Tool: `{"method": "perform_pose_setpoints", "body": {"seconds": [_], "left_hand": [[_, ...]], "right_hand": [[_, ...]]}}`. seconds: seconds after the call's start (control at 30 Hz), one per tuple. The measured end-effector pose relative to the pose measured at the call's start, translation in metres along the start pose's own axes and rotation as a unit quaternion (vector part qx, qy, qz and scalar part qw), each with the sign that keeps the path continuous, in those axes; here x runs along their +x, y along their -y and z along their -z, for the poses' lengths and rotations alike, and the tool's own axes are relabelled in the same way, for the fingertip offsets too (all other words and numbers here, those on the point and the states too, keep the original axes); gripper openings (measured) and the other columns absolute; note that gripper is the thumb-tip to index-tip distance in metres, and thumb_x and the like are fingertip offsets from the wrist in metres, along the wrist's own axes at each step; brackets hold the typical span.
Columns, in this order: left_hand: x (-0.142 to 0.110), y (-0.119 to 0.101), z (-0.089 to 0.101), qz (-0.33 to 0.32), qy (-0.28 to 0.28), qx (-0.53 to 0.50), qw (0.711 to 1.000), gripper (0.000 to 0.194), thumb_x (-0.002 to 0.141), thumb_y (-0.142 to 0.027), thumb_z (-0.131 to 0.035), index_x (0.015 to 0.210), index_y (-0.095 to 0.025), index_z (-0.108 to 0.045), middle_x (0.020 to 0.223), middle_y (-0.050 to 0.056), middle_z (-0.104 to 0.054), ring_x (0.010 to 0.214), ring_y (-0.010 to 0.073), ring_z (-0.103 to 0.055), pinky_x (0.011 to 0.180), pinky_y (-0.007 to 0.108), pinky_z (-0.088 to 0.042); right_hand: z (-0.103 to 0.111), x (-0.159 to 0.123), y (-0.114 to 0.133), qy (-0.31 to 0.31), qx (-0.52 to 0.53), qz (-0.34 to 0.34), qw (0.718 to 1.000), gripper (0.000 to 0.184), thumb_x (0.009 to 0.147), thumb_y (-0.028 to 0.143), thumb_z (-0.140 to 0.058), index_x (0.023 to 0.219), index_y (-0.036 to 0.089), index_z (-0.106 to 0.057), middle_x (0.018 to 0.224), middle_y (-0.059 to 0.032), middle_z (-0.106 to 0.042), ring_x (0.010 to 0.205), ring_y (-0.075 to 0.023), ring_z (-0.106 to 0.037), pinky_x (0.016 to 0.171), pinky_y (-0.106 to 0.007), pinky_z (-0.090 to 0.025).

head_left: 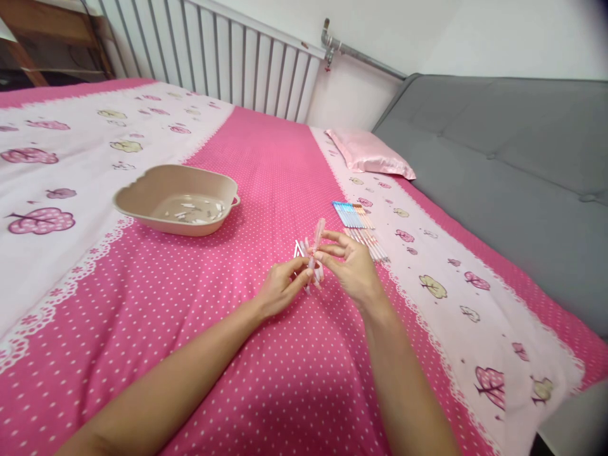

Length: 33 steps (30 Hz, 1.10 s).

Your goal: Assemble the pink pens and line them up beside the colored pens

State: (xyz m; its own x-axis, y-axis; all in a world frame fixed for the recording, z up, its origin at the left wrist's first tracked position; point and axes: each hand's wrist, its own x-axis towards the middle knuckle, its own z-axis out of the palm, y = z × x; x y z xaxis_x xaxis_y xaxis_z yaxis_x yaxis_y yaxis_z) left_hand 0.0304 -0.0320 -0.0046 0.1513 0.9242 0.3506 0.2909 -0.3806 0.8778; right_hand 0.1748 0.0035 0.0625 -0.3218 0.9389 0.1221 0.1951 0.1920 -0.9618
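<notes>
Both of my hands meet over the bed just right of centre. My left hand point(284, 286) pinches a small pale translucent plastic piece point(311, 262) between thumb and fingers. My right hand point(354, 267) closes thumb and fingertips on a pink translucent plastic piece point(320, 231) that points upward, close against the left hand's piece. Whether the two pieces are joined I cannot tell. Around and behind the fingers show more small pale pieces and thin white sticks point(297, 248), partly hidden by my hands. Beyond my right hand lie a row of blue and orange pens point(352, 215) and a row of pale pinkish pens point(368, 244).
A beige plastic basin point(178, 225) with several small white and grey pieces inside stands left of my hands. The bed has a pink dotted cover point(266, 158). A pink pillow point(368, 154) lies by the grey headboard point(494, 133); a white radiator point(213, 50) lines the wall.
</notes>
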Motion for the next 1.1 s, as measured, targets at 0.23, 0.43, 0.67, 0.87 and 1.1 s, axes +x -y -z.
{"method": "perform_pose_setpoints", "body": {"seconds": [0.23, 0.43, 0.67, 0.87, 1.1], "left_hand": [[-0.0004, -0.0009, -0.0001, 0.012, -0.011, -0.013, 1.000, 0.028, 0.090, -0.037, -0.044, 0.091, -0.014, -0.059, 0.072, 0.003, -0.065, 0.064, 0.0138, -0.058, 0.061, 0.025, -0.043], [-0.0010, 0.0024, 0.0012, -0.013, 0.024, -0.054, 0.998, 0.031, 0.093, -0.037, -0.039, 0.090, -0.014, -0.060, 0.078, 0.005, -0.065, 0.071, 0.0152, -0.060, 0.068, 0.027, -0.046], [-0.0010, 0.0070, 0.0000, -0.016, 0.019, -0.054, 0.998, 0.032, 0.093, -0.038, -0.039, 0.091, -0.014, -0.061, 0.089, 0.006, -0.065, 0.078, 0.0167, -0.060, 0.071, 0.028, -0.046], [0.0004, 0.0057, -0.0004, -0.014, 0.009, -0.003, 1.000, 0.036, 0.093, -0.041, -0.036, 0.084, -0.014, -0.059, 0.074, 0.004, -0.062, 0.067, 0.0147, -0.056, 0.065, 0.027, -0.044], [0.0010, 0.0028, -0.0008, 0.004, -0.006, 0.029, 1.000, 0.036, 0.092, -0.041, -0.037, 0.076, -0.016, -0.058, 0.067, 0.002, -0.061, 0.061, 0.0134, -0.054, 0.060, 0.025, -0.042]], "right_hand": [[-0.0027, -0.0001, 0.0002, -0.024, -0.018, 0.014, 0.999, 0.039, 0.071, 0.023, -0.070, 0.109, 0.017, -0.061, 0.087, -0.0070, -0.073, 0.084, -0.0214, -0.069, 0.077, -0.039, -0.056], [-0.0027, -0.0017, 0.0007, 0.033, 0.053, -0.026, 0.998, 0.047, 0.074, 0.023, -0.067, 0.118, 0.017, -0.054, 0.093, -0.0084, -0.072, 0.089, -0.0209, -0.068, 0.080, -0.038, -0.055], [-0.0037, 0.0000, -0.0024, 0.060, 0.089, -0.038, 0.994, 0.039, 0.072, 0.025, -0.069, 0.108, 0.015, -0.057, 0.088, -0.0086, -0.073, 0.082, -0.0209, -0.070, 0.078, -0.039, -0.055], [-0.0049, 0.0011, -0.0037, 0.012, 0.036, -0.024, 0.999, 0.040, 0.071, 0.026, -0.070, 0.107, 0.013, -0.059, 0.089, -0.0102, -0.073, 0.080, -0.0213, -0.070, 0.077, -0.038, -0.055], [-0.0064, 0.0007, -0.0046, -0.019, -0.011, -0.010, 1.000, 0.038, 0.070, 0.025, -0.070, 0.106, 0.015, -0.061, 0.091, -0.0092, -0.074, 0.084, -0.0228, -0.070, 0.075, -0.037, -0.057]]}}
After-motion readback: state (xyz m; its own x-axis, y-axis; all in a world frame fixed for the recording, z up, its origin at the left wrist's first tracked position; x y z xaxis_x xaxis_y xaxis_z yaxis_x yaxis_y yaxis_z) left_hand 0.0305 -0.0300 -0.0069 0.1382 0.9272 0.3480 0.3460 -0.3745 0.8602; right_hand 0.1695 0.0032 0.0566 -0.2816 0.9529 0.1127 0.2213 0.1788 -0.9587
